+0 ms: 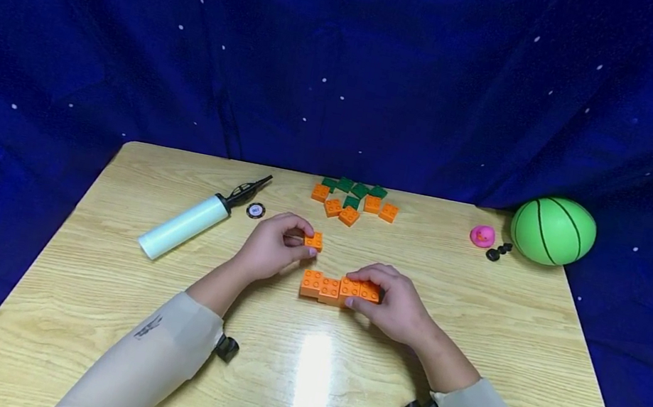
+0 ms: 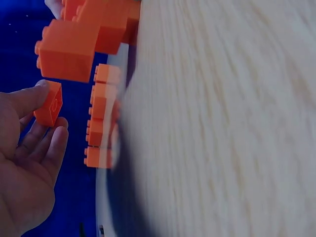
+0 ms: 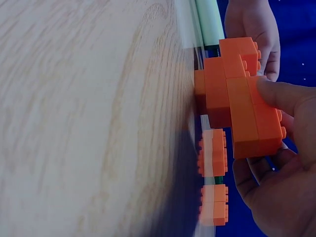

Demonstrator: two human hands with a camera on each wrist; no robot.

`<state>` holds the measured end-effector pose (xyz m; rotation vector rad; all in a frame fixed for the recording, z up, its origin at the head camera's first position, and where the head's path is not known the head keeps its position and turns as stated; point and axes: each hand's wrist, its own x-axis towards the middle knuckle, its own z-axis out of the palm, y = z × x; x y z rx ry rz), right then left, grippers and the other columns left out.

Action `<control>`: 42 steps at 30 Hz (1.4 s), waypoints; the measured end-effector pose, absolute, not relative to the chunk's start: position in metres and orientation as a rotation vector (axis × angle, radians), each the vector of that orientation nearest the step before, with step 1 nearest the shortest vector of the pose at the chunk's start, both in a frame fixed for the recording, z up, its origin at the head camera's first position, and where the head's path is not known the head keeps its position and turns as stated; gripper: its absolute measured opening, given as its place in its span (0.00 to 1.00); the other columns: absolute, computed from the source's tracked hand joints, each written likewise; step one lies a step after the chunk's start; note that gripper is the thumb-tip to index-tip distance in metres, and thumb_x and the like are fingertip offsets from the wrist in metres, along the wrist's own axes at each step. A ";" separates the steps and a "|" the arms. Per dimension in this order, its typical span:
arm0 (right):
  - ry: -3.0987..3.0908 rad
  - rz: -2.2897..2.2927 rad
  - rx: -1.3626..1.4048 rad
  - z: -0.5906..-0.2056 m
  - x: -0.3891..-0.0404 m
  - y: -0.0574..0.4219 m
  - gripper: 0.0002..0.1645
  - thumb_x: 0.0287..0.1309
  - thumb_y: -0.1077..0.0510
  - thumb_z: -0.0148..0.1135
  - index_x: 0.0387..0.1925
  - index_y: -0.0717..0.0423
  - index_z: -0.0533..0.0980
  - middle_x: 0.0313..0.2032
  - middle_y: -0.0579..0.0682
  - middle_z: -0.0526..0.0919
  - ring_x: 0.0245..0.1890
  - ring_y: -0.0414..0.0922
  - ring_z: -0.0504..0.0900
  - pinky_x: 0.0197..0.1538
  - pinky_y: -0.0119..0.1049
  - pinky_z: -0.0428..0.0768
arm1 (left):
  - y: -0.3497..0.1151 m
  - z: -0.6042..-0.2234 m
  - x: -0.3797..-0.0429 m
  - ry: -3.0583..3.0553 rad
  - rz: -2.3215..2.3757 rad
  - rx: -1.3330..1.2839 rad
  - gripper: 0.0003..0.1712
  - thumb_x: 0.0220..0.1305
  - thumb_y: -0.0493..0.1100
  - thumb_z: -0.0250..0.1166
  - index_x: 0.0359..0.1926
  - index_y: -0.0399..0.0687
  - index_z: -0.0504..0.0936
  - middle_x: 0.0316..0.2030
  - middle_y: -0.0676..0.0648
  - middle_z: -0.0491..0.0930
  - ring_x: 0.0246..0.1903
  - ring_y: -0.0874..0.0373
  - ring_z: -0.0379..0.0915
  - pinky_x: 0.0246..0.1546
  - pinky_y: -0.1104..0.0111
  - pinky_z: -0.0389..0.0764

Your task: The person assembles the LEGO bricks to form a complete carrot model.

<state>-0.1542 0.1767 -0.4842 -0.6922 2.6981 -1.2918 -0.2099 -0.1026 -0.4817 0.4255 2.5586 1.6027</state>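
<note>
My left hand pinches a single orange toy building brick between thumb and fingers, held beyond the left end of a joined row of orange bricks. In the left wrist view that brick shows its hollow underside. My right hand grips the right end of the row, thumb on the near side and fingers on the far side. The right wrist view shows the row stacked in more than one layer, its bricks offset from each other.
Several loose orange bricks and green bricks lie at the table's back. On the left are a hand pump and a round chip. A pink rubber duck, a small black object and a green ball sit back right.
</note>
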 end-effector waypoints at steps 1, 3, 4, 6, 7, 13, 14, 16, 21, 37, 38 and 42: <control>2.697 -1.290 -0.695 -0.484 -0.154 0.177 0.20 0.57 0.55 0.79 0.52 0.45 0.85 0.51 0.42 0.84 0.55 0.43 0.80 0.62 0.46 0.77 | -0.102 -0.481 -0.209 2.550 1.612 0.435 0.12 0.62 0.40 0.77 0.44 0.52 0.84 0.48 0.52 0.80 0.46 0.55 0.83 0.49 0.66 0.84; 2.698 -1.291 -0.696 -0.484 -0.154 0.177 0.20 0.57 0.55 0.79 0.52 0.45 0.85 0.51 0.42 0.84 0.55 0.43 0.80 0.62 0.47 0.77 | -0.101 -0.479 -0.206 2.536 1.627 0.464 0.12 0.62 0.40 0.77 0.44 0.53 0.84 0.48 0.52 0.80 0.46 0.55 0.83 0.49 0.67 0.84; 2.699 -1.292 -0.699 -0.484 -0.153 0.176 0.20 0.57 0.55 0.79 0.52 0.46 0.85 0.51 0.42 0.84 0.55 0.44 0.80 0.62 0.47 0.77 | -0.101 -0.478 -0.205 2.532 1.635 0.479 0.12 0.62 0.40 0.77 0.44 0.53 0.84 0.48 0.52 0.80 0.46 0.55 0.83 0.49 0.67 0.84; 2.701 -1.298 -0.708 -0.483 -0.153 0.176 0.20 0.57 0.55 0.79 0.52 0.46 0.85 0.51 0.43 0.84 0.55 0.45 0.81 0.61 0.48 0.78 | -0.100 -0.477 -0.203 2.530 1.650 0.515 0.12 0.62 0.40 0.77 0.44 0.53 0.84 0.47 0.53 0.81 0.46 0.56 0.83 0.49 0.67 0.84; 2.702 -1.300 -0.710 -0.483 -0.153 0.176 0.21 0.57 0.56 0.79 0.52 0.46 0.85 0.51 0.43 0.84 0.54 0.45 0.81 0.61 0.48 0.78 | -0.099 -0.477 -0.202 2.522 1.664 0.527 0.12 0.62 0.40 0.77 0.45 0.53 0.84 0.47 0.53 0.81 0.46 0.56 0.83 0.49 0.67 0.84; 2.698 -1.299 -0.703 -0.482 -0.153 0.176 0.21 0.57 0.55 0.79 0.52 0.46 0.85 0.51 0.42 0.84 0.54 0.44 0.81 0.60 0.48 0.78 | -0.097 -0.474 -0.194 2.462 1.726 0.547 0.13 0.61 0.37 0.77 0.45 0.52 0.85 0.50 0.52 0.81 0.49 0.55 0.83 0.51 0.67 0.83; 2.699 -1.297 -0.706 -0.482 -0.153 0.176 0.21 0.57 0.55 0.79 0.52 0.46 0.85 0.51 0.42 0.84 0.54 0.44 0.81 0.60 0.48 0.78 | -0.096 -0.473 -0.192 2.452 1.730 0.549 0.13 0.61 0.37 0.77 0.45 0.52 0.85 0.51 0.52 0.82 0.50 0.55 0.84 0.51 0.68 0.83; 2.704 -1.294 -0.713 -0.482 -0.153 0.176 0.21 0.57 0.55 0.80 0.52 0.46 0.85 0.51 0.42 0.84 0.54 0.44 0.81 0.60 0.48 0.78 | -0.095 -0.471 -0.189 2.428 1.739 0.555 0.13 0.62 0.37 0.77 0.46 0.51 0.85 0.53 0.51 0.83 0.50 0.55 0.84 0.52 0.68 0.83; 2.712 -1.297 -0.734 -0.484 -0.153 0.176 0.21 0.57 0.55 0.79 0.52 0.47 0.85 0.51 0.44 0.84 0.54 0.45 0.81 0.59 0.48 0.79 | -0.093 -0.470 -0.182 2.371 1.760 0.602 0.14 0.60 0.36 0.77 0.45 0.49 0.84 0.53 0.50 0.84 0.52 0.55 0.84 0.53 0.67 0.82; 2.697 -1.285 -0.713 -0.482 -0.153 0.176 0.20 0.58 0.54 0.79 0.52 0.46 0.85 0.50 0.42 0.84 0.51 0.42 0.80 0.54 0.43 0.81 | -0.082 -0.477 -0.168 2.436 1.600 0.702 0.13 0.60 0.41 0.79 0.43 0.56 0.85 0.49 0.59 0.84 0.53 0.61 0.80 0.58 0.64 0.79; 2.697 -1.284 -0.711 -0.481 -0.153 0.176 0.20 0.58 0.55 0.79 0.52 0.46 0.85 0.50 0.42 0.84 0.51 0.42 0.80 0.54 0.43 0.81 | -0.081 -0.477 -0.168 2.438 1.599 0.710 0.13 0.60 0.41 0.79 0.43 0.56 0.85 0.49 0.59 0.84 0.53 0.62 0.79 0.58 0.64 0.79; 2.686 -1.287 -0.700 -0.481 -0.153 0.176 0.20 0.58 0.55 0.79 0.52 0.46 0.85 0.50 0.41 0.84 0.51 0.42 0.80 0.54 0.43 0.80 | -0.080 -0.479 -0.166 2.442 1.590 0.734 0.13 0.59 0.41 0.79 0.42 0.56 0.85 0.49 0.60 0.84 0.53 0.62 0.79 0.59 0.62 0.77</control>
